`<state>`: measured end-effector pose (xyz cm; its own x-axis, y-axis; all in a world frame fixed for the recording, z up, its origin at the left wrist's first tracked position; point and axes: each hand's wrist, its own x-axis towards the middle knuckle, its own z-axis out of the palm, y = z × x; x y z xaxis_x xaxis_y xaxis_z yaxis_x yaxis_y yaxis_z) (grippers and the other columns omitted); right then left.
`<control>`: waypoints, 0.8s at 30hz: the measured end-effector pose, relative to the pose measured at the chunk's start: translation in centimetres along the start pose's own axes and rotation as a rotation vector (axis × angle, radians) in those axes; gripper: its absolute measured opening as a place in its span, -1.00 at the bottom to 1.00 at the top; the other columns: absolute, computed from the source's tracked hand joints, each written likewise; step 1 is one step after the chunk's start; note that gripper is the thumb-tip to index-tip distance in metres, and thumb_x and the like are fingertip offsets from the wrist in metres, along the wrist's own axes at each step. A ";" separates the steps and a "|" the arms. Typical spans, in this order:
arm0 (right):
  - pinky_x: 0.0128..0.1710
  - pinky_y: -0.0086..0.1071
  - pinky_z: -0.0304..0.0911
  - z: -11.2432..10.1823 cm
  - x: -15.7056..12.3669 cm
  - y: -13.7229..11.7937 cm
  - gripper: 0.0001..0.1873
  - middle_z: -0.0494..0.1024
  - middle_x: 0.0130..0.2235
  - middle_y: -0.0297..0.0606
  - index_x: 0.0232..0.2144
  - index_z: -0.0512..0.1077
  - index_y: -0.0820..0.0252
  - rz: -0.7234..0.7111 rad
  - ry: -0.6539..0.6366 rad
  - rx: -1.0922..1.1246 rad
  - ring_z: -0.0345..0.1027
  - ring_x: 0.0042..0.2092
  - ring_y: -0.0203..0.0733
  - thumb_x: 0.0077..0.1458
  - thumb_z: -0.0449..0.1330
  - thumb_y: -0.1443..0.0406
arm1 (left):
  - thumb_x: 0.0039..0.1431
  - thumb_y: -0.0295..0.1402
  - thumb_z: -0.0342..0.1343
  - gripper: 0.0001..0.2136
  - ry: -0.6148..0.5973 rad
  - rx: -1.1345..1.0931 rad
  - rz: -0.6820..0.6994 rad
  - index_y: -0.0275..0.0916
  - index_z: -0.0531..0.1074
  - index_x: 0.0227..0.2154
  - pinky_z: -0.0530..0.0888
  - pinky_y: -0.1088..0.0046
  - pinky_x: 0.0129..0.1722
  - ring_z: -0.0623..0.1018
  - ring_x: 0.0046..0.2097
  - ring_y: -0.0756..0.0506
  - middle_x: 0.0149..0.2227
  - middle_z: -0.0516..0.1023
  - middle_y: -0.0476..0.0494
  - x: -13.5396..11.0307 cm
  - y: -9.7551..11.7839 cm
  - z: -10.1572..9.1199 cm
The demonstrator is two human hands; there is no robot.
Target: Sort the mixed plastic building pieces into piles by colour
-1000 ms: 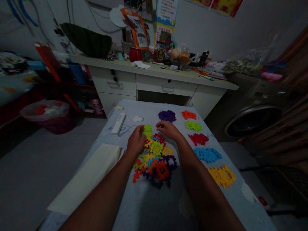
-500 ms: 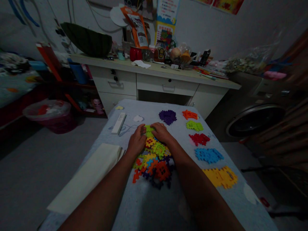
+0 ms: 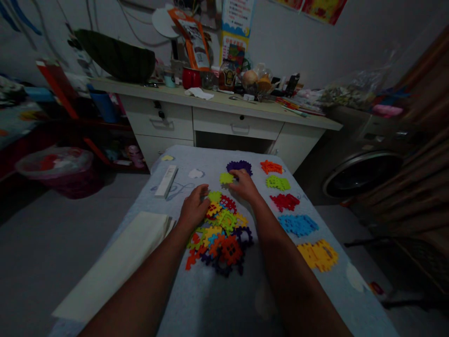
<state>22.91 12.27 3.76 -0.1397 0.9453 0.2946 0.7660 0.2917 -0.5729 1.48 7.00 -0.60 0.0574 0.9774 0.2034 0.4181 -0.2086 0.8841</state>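
A heap of mixed coloured plastic interlocking pieces lies in the middle of the grey-blue cloth-covered table. My left hand rests curled on the heap's far left edge, touching a lime green piece. My right hand is raised just beyond the heap and pinches a lime green piece at its fingertips. Sorted piles lie along the right: purple, orange, green, red, blue, yellow.
A folded cream cloth lies at the table's left edge and a white flat box at the far left. Behind stand a cluttered white desk, a washing machine on the right and a pink bin on the left.
My right hand has lifted a lime green piece off the heap's far end and carried it up and right toward the purple pile. My left hand stays on the heap.
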 end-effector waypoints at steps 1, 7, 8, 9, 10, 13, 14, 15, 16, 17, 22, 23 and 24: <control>0.12 -0.23 0.19 -1.3 0.1 0.6 -0.54 0.41 -0.06 -0.17 -0.01 0.45 0.19 0.006 0.036 -0.009 0.31 0.02 -0.10 -0.03 0.26 0.34 | 0.04 -0.39 0.06 -0.54 0.002 0.006 0.005 -0.16 0.35 0.07 0.49 0.16 0.09 0.55 0.08 -0.18 0.08 0.53 -0.20 0.0 0.1 0.0; 0.11 -0.16 0.15 -7.8 -1.1 5.1 -0.72 0.43 -0.05 -0.14 -0.16 0.48 0.16 0.370 0.286 -0.221 0.27 0.04 -0.04 0.01 0.24 0.33 | 0.03 -0.38 0.06 -0.55 -0.001 0.050 0.015 -0.16 0.36 0.05 0.44 0.17 0.14 0.55 0.09 -0.18 0.06 0.54 -0.19 0.0 0.3 -0.2; 0.10 -0.15 0.15 -8.2 -1.4 5.6 -0.74 0.42 -0.03 -0.13 -0.17 0.49 0.16 0.461 0.300 -0.266 0.26 0.05 -0.02 0.02 0.23 0.32 | 0.03 -0.38 0.06 -0.56 -0.002 0.057 0.013 -0.17 0.36 0.04 0.44 0.17 0.14 0.55 0.09 -0.18 0.06 0.54 -0.19 0.0 0.3 -0.2; 0.09 -0.14 0.14 -8.4 -1.8 6.1 -0.75 0.41 -0.01 -0.12 -0.17 0.50 0.15 0.538 0.304 -0.306 0.26 0.06 -0.01 0.04 0.22 0.32 | 0.03 -0.37 0.06 -0.56 -0.001 0.063 0.012 -0.17 0.36 0.04 0.45 0.17 0.13 0.55 0.09 -0.18 0.06 0.55 -0.20 0.0 0.3 -0.1; 0.08 -0.13 0.15 -8.4 -2.1 6.4 -0.75 0.40 0.00 -0.12 -0.16 0.51 0.13 0.599 0.299 -0.341 0.26 0.06 0.01 0.06 0.21 0.32 | 0.04 -0.37 0.06 -0.56 -0.002 0.068 0.012 -0.18 0.36 0.04 0.45 0.17 0.13 0.55 0.08 -0.18 0.05 0.55 -0.20 0.0 0.3 -0.1; 0.04 -0.10 0.16 -8.0 -2.6 7.0 -0.74 0.39 0.02 -0.09 -0.15 0.52 0.10 0.672 0.277 -0.414 0.25 0.06 0.06 0.09 0.18 0.35 | 0.05 -0.34 0.06 -0.56 -0.004 0.075 0.018 -0.20 0.35 0.04 0.45 0.14 0.12 0.55 0.08 -0.19 0.05 0.55 -0.23 0.1 0.1 -0.1; 0.03 -0.08 0.16 -7.8 -2.7 7.1 -0.73 0.39 0.02 -0.07 -0.14 0.53 0.10 0.669 0.272 -0.433 0.24 0.06 0.08 0.09 0.16 0.36 | 0.05 -0.34 0.06 -0.56 -0.005 0.075 0.020 -0.20 0.35 0.04 0.45 0.14 0.12 0.55 0.08 -0.20 0.05 0.54 -0.23 0.1 0.1 0.0; 0.02 -0.06 0.16 -7.6 -2.7 7.2 -0.72 0.38 0.02 -0.04 -0.14 0.53 0.11 0.660 0.268 -0.451 0.23 0.06 0.10 0.10 0.14 0.37 | 0.05 -0.34 0.06 -0.57 -0.005 0.075 0.022 -0.20 0.35 0.04 0.45 0.14 0.12 0.55 0.08 -0.20 0.05 0.54 -0.23 0.1 0.0 0.0; 0.01 -0.04 0.15 -7.5 -2.8 7.3 -0.70 0.38 0.03 -0.02 -0.13 0.53 0.11 0.650 0.262 -0.468 0.22 0.06 0.12 0.10 0.13 0.38 | 0.05 -0.35 0.06 -0.57 -0.003 0.075 0.024 -0.19 0.35 0.04 0.45 0.14 0.12 0.55 0.07 -0.19 0.05 0.54 -0.23 0.1 0.0 0.0; 0.01 -0.01 0.15 -7.3 -2.8 7.5 -0.68 0.38 0.03 0.01 -0.12 0.54 0.13 0.640 0.251 -0.484 0.22 0.07 0.15 0.10 0.11 0.40 | 0.05 -0.35 0.06 -0.57 -0.002 0.075 0.027 -0.19 0.35 0.04 0.45 0.14 0.12 0.55 0.07 -0.19 0.05 0.54 -0.23 0.2 -0.1 0.0; -0.02 0.10 0.15 -6.9 -3.0 8.0 -0.61 0.41 -0.02 0.11 -0.13 0.57 0.14 0.603 0.191 -0.521 0.22 0.07 0.24 0.06 0.06 0.46 | 0.04 -0.34 0.07 -0.57 0.010 0.071 0.036 -0.17 0.36 0.03 0.47 0.18 0.10 0.56 0.06 -0.18 0.03 0.55 -0.20 0.2 -0.4 0.1; -0.02 0.13 0.15 -7.0 -3.0 8.0 -0.61 0.42 -0.03 0.12 -0.13 0.58 0.14 0.596 0.191 -0.510 0.22 0.07 0.26 0.05 0.07 0.45 | 0.04 -0.34 0.07 -0.57 0.010 0.069 0.035 -0.17 0.36 0.04 0.47 0.17 0.10 0.56 0.06 -0.18 0.03 0.55 -0.20 0.2 -0.4 0.1; -0.01 0.15 0.14 -7.1 -3.0 7.9 -0.61 0.42 -0.02 0.13 -0.13 0.58 0.14 0.595 0.187 -0.495 0.22 0.08 0.28 0.05 0.09 0.45 | 0.04 -0.34 0.07 -0.57 0.010 0.069 0.034 -0.17 0.37 0.04 0.47 0.17 0.09 0.56 0.06 -0.19 0.03 0.55 -0.20 0.1 -0.4 0.1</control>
<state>33.82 10.68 3.81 0.4542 0.8692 0.1951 0.8750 -0.3942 -0.2810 1.40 7.23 -0.95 0.0635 0.9693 0.2374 0.4779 -0.2384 0.8455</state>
